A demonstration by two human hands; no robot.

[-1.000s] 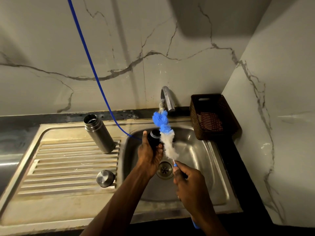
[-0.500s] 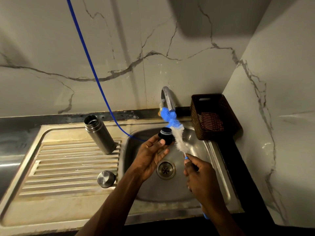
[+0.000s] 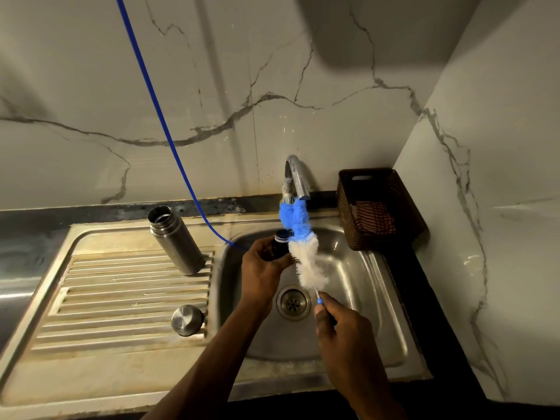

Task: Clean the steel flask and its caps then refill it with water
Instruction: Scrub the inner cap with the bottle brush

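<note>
Over the sink basin (image 3: 375,286), my left hand (image 3: 263,271) grips a small black inner cap (image 3: 280,244). My right hand (image 3: 342,338) holds the handle of a bottle brush (image 3: 304,253) with blue and white bristles; the bristles lie against the cap's right side and reach up to the tap (image 3: 295,177). The open steel flask (image 3: 175,239) stands upright on the ribbed drainboard (image 3: 127,295). A round steel outer cap (image 3: 187,320) sits on the drainboard near the basin edge.
A brown woven basket (image 3: 378,207) holding a striped cloth stands on the dark counter right of the tap. A blue hose (image 3: 163,122) runs down the marble wall into the basin. The drain (image 3: 293,303) lies below my hands. A wall closes the right side.
My left hand turned the black cap so its back faces me. The brush swung more upright beside the cap. Flask and steel cap have not moved.
</note>
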